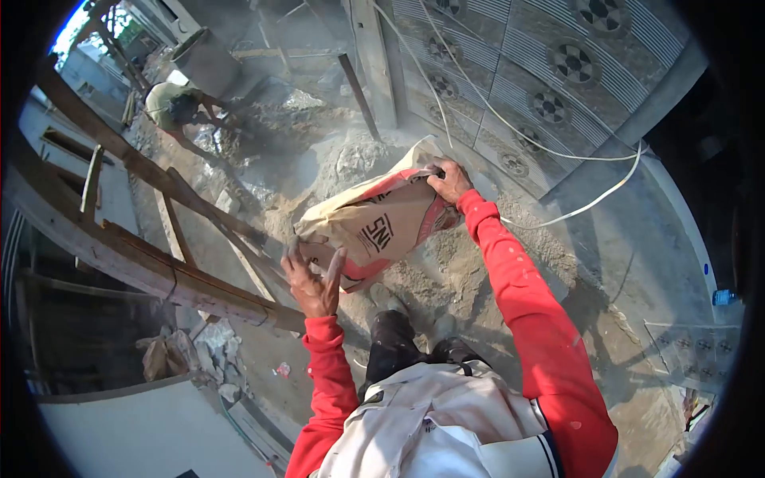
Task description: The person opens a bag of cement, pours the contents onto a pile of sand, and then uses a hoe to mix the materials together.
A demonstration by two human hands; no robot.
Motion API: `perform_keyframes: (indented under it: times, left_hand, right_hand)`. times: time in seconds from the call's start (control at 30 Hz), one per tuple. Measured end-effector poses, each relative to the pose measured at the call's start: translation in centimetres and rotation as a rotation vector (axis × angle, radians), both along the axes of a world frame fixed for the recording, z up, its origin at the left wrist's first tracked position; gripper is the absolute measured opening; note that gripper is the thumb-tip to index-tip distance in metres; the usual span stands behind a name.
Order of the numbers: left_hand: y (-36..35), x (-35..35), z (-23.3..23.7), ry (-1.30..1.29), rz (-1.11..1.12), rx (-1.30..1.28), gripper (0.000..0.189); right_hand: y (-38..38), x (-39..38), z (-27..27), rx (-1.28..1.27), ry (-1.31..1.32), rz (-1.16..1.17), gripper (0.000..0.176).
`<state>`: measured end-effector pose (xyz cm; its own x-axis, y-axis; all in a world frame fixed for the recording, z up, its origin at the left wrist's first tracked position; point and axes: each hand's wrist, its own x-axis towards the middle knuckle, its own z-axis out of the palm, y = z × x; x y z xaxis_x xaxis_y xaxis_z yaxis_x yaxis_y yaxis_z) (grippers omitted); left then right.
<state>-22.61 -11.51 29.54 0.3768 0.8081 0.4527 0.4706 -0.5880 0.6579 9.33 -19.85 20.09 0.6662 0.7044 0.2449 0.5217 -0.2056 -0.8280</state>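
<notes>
A brown paper cement bag (pixel 374 227) with red bands and black lettering hangs tilted in front of me, its upper edge creased. My right hand (pixel 451 182) grips its upper right corner, thumb over the paper. At the bag's left end is my left hand (pixel 313 279), thumb and fingers spread apart, fingertips right at the paper. Behind the bag rises a heap of pale grey powder (pixel 351 162). Sandy material (pixel 466 267) covers the ground below and to the right of it, close to my feet.
A bent-over person (pixel 177 110) works near the rubble at upper left. Wooden poles (pixel 143 171) slant along my left side. A thin post (pixel 358 97) stands behind the heap. A white cable (pixel 570 219) loops by the tiled wall (pixel 542 76). Broken pieces (pixel 221 350) lie lower left.
</notes>
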Motion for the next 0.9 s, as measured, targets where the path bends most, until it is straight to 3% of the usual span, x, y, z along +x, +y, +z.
perform_keyframes:
  times: [0.07, 0.1, 0.13, 0.23, 0.4, 0.47, 0.5, 0.53, 0.6, 0.63, 0.67, 0.73, 0.77, 0.83, 0.9]
  left_hand:
    - [0.7, 1.2, -0.3, 0.052, 0.066, 0.112, 0.074]
    - [0.5, 2.4, 0.4, -0.234, 0.056, -0.105, 0.072]
    - [0.4, 3.0, 0.4, -0.237, 0.07, -0.097, 0.072]
    - [0.7, 4.2, -0.4, -0.14, 0.275, -0.015, 0.054]
    - [1.4, 5.0, -2.1, -0.197, 0.279, -0.169, 0.048]
    - [2.1, 4.6, -3.1, 0.04, 0.135, -0.246, 0.041]
    - [1.5, 4.8, -1.4, -0.052, 0.016, -0.249, 0.029]
    - [1.8, 4.8, -1.9, -0.052, 0.015, -0.249, 0.029]
    - [3.1, 4.7, -3.2, -0.247, -0.262, -0.316, 0.018]
    - [3.3, 4.7, -3.1, -0.187, -0.309, -0.23, 0.012]
    - [3.0, 4.9, -3.1, -0.186, -0.314, -0.238, 0.012]
    - [2.1, 6.6, -1.8, -0.122, -0.416, -0.06, 0.013]
    - [1.2, 7.3, -1.2, -0.197, -0.383, -0.099, 0.009]
    - [0.5, 8.6, -0.5, -0.157, -0.361, -0.002, 0.011]
    - [-0.7, 10.5, 0.2, -0.113, -0.314, 0.135, 0.022]
  right_hand:
    - [-1.5, -0.9, 1.0, 0.075, -0.076, 0.043, 0.022]
    - [-2.4, -1.4, 1.1, 0.084, -0.077, 0.058, 0.022]
    - [-3.2, -1.6, 1.3, 0.108, -0.06, -0.017, 0.019]
    - [-4.6, -2.8, 1.8, 0.168, -0.013, -0.106, 0.014]
    - [-5.5, -3.9, 0.4, 0.273, 0.136, -0.188, 0.011]
    - [-5.9, -3.7, -0.3, 0.323, 0.216, -0.158, 0.01]
    - [-6.2, -3.5, -0.3, 0.31, 0.236, -0.104, 0.01]
    - [-6.3, -3.3, -0.3, 0.297, 0.253, -0.047, 0.01]
    - [-6.5, -1.7, -0.6, 0.287, 0.212, -0.028, 0.01]
    - [-6.8, -0.8, -1.3, 0.269, 0.18, -0.007, 0.011]
    - [-6.8, 0.1, -1.9, 0.152, 0.132, -0.035, 0.01]
    - [-6.7, 0.7, -2.1, 0.121, -0.063, -0.104, 0.013]
    - [-6.9, 1.2, -1.7, 0.122, -0.08, -0.109, 0.013]
    - [-7.4, 0.9, 0.0, -0.116, -0.336, -0.174, 0.019]
    - [-7.5, -0.9, 4.7, 0.025, -0.338, -0.16, 0.024]
